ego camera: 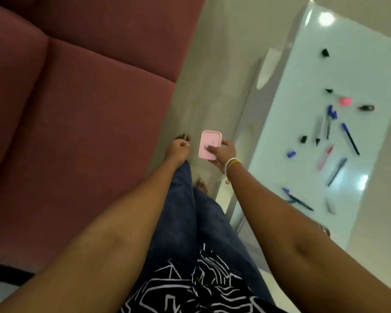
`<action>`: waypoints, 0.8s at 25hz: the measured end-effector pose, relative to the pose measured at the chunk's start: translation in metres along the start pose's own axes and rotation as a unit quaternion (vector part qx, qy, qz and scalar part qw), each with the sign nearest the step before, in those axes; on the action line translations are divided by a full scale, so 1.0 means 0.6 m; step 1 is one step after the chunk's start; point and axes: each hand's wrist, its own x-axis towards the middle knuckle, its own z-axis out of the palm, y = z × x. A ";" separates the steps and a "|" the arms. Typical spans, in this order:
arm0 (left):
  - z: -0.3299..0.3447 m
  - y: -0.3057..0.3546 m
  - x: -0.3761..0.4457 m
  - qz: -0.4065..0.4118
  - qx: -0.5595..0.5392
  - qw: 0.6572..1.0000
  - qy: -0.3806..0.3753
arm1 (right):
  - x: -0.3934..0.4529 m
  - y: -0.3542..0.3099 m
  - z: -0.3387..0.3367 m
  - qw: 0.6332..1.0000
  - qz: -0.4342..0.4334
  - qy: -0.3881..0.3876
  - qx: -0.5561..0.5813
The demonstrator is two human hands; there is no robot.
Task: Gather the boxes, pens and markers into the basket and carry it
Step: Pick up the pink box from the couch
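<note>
Sofa (66,109) left, table (303,109) right, pens (349,138) on table

Pink box (209,144): small, rounded corners, lid facing us, held in our right hand (224,152). Pens and markers (332,141): blue, black, pink, lying scattered on white table (280,141).

No legible text, brand or number anywhere. The pink box (210,144) bears a small square mark on its lid, too blurred to read; the pens (349,138) on the table (287,123) show no readable print.
</note>
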 end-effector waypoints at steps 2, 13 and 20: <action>0.048 -0.015 -0.035 0.023 0.080 0.996 -0.026 | -0.033 0.053 -0.069 0.998 0.015 0.025 0.059; 0.342 -0.051 -0.156 0.076 0.282 0.930 -0.224 | -0.103 0.270 -0.385 0.924 0.052 0.206 0.317; 0.429 -0.064 -0.114 0.072 0.358 0.893 -0.263 | -0.024 0.356 -0.431 0.944 0.136 0.205 0.220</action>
